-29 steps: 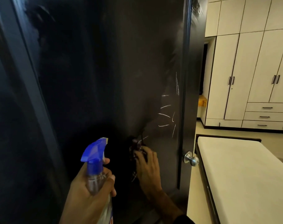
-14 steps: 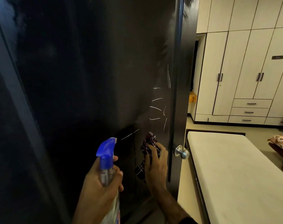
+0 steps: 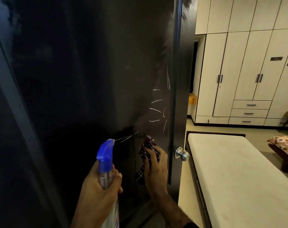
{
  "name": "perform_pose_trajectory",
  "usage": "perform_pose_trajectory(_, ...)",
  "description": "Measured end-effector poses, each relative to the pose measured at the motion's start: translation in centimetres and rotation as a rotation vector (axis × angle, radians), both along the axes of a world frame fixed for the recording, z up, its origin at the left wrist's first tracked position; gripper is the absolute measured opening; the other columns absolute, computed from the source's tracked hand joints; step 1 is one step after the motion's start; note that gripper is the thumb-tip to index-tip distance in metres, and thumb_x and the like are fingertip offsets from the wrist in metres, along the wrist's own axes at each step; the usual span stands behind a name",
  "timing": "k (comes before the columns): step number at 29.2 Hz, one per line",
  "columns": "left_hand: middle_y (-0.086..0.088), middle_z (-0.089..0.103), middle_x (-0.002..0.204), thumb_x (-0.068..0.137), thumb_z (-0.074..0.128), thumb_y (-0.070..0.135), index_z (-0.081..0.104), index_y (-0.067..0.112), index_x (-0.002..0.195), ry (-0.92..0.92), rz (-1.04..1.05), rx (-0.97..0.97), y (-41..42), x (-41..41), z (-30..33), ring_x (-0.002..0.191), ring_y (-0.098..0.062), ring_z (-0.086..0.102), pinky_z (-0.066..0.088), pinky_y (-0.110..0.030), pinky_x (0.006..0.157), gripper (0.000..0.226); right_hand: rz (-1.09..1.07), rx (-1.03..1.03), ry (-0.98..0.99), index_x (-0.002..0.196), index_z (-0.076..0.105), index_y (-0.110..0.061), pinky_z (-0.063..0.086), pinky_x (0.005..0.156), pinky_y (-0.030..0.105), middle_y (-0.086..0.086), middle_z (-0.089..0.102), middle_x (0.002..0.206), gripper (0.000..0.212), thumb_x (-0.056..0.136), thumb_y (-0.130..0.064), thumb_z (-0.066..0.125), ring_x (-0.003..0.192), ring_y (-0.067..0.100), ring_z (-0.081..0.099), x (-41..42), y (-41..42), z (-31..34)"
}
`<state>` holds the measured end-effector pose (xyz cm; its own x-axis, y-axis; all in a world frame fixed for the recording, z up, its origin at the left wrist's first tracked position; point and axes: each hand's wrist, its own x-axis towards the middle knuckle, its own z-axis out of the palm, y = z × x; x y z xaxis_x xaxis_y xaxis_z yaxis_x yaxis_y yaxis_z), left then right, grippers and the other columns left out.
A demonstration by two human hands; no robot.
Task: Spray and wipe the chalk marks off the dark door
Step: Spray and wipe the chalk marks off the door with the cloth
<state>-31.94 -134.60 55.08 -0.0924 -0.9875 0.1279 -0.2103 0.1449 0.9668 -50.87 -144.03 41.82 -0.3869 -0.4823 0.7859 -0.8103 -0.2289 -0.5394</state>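
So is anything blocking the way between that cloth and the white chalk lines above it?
Nothing visible. The right hand holds the checked cloth just below the chalk marks, with only bare dark door between them. The door knob sits off to the right.

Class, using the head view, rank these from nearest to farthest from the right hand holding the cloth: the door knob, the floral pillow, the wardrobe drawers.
1. Door knob: just right of the right hand, on the door's edge.
2. Floral pillow: far right, beyond the mattress.
3. Wardrobe drawers: against the back wall, upper right.
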Motion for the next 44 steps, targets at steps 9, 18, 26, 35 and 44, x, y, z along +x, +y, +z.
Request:
perform_pose_trajectory(9,-0.027,0.066,0.092,0.083,0.069,-0.011,0.056,0.011,0.125,0.075,0.008,0.008,-0.1,0.5,0.9,0.072,-0.040,0.068,0.055,-0.039,0.066,0.049,0.199,-0.034,0.318,0.131,0.054,-0.023,0.055,0.091,0.031,0.003,0.043,0.140,0.037,0.096,-0.018,0.065,0.116,0.020,0.054,3.1,-1.6,0.3)
perform_pose_trajectory(18,-0.019,0.069,0.083,0.083,0.071,-0.010,0.061,0.020,0.114,0.091,0.023,-0.020,-0.1,2.2,1.0,0.064,-0.031,0.071,0.056,-0.038,0.066,0.044,0.154,-0.067,0.109,0.130,0.056,-0.021,0.049,0.097,0.027,0.004,0.043,0.141,0.039,0.093,-0.012,0.067,0.121,0.019,0.050,3.6,-4.8,1.3)
perform_pose_trajectory(26,-0.022,0.067,0.078,0.082,0.070,-0.013,0.061,0.016,0.111,0.111,0.032,-0.044,-0.1,3.0,0.7,0.062,-0.036,0.068,0.056,-0.043,0.066,0.042,0.092,-0.058,-0.143,0.131,0.061,-0.011,0.048,0.100,0.033,0.005,0.039,0.143,0.035,0.096,-0.009,0.066,0.126,0.011,0.042,1.6,-5.5,2.1)
perform_pose_trajectory(35,-0.023,0.068,0.083,0.082,0.071,-0.010,0.061,0.017,0.112,0.119,0.018,-0.078,0.2,0.9,1.3,0.066,-0.038,0.070,0.053,-0.035,0.064,0.042,0.238,-0.108,0.211,0.132,0.054,-0.022,0.047,0.099,0.024,0.004,0.042,0.142,0.040,0.094,-0.015,0.066,0.123,0.021,0.050,4.5,-5.0,1.7)
perform_pose_trajectory(44,-0.021,0.067,0.081,0.082,0.070,-0.011,0.061,0.019,0.112,0.130,0.008,-0.079,-0.7,-0.6,2.3,0.064,-0.035,0.069,0.055,-0.037,0.064,0.043,0.071,-0.070,-0.629,0.128,0.059,-0.007,0.051,0.102,0.050,0.010,0.045,0.133,0.028,0.102,-0.013,0.058,0.122,0.025,0.051,-2.9,-7.8,5.5)
